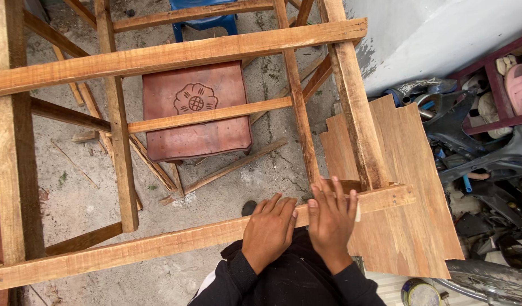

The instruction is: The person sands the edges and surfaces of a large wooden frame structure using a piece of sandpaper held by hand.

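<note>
Head view: we find both hands, left [268, 228] and right [330, 219], flat and empty, side by side on the frame's [176, 54] near rail [131, 248], lower centre; plywood [411, 215] lies loose, unfixed, lower right.

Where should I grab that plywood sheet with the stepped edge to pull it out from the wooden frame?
Probably by the plywood sheet's free right edge, coming from the right. That side juts past the wooden frame with nothing on it, so fingers can wrap over and under. The stepped left part sits under the frame's rails, near where the left hand and right hand press.
</note>
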